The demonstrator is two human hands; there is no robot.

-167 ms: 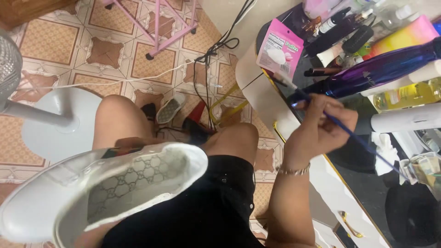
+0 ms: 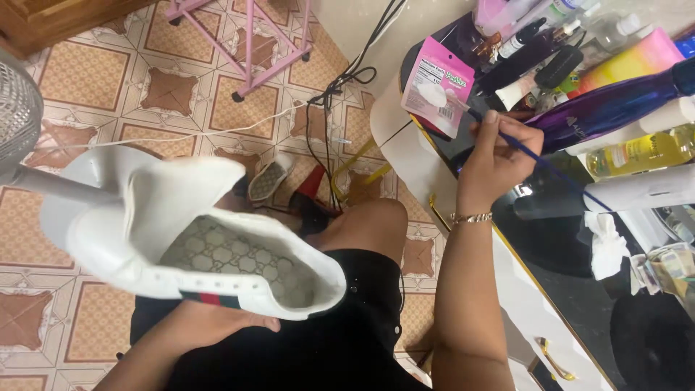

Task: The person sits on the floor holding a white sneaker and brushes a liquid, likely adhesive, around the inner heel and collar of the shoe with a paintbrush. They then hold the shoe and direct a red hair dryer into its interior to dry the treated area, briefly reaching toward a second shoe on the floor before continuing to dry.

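Left hand [image 2: 217, 324] cupped under a white sneaker [image 2: 195, 242], fingers curled round its sole near the heel, holding it above the lap, opening tilted up toward the camera so the patterned insole shows. Probably held this way to keep the shoe's outer side within reach of the brush. Right hand [image 2: 499, 156] raised over the tabletop [image 2: 572, 289], clenched on a thin blue-handled brush [image 2: 539, 159], pinched between thumb and fingertips like a pen, bristle end pointing up-left at a pink packet [image 2: 438, 87], handle trailing down-right.

Glossy dark tabletop with white edge and gold trim, crowded: a purple bottle [image 2: 615, 108] lying on its side, a yellow bottle [image 2: 641, 152] beside it, small cosmetic bottles at the far edge, a crumpled white tissue [image 2: 604, 246]. Below, patterned tan floor tiles [image 2: 79, 72], a pink metal stand [image 2: 250, 43], black cables [image 2: 340, 87] trailing down, a white fan [image 2: 22, 130] at left, another shoe [image 2: 269, 179] on the floor.
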